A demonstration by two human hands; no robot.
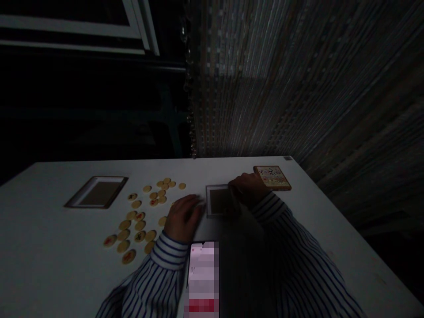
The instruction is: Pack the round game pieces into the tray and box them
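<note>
A small shallow box (219, 201) with pale walls and a brown bottom lies on the table in front of me. My right hand (249, 189) is closed over the box's right edge, its fingertips partly hidden in the dark. Just left of the box is my left hand (185, 217), thumb and fingers apart, fingertips close to the box's left wall. Nothing shows in it. Round wooden xiangqi pieces (139, 225) are spread to the left of that hand, several with red or black characters, others plain side up. A few are partly hidden by the left hand and sleeve.
At the left of the white table (59, 260) lies another shallow open tray (101, 193). A flat printed box or lid (274, 177) with characters sits beyond my right hand. A lit phone (202, 278) lies between my forearms. A striped string curtain (251, 88) hangs behind the table.
</note>
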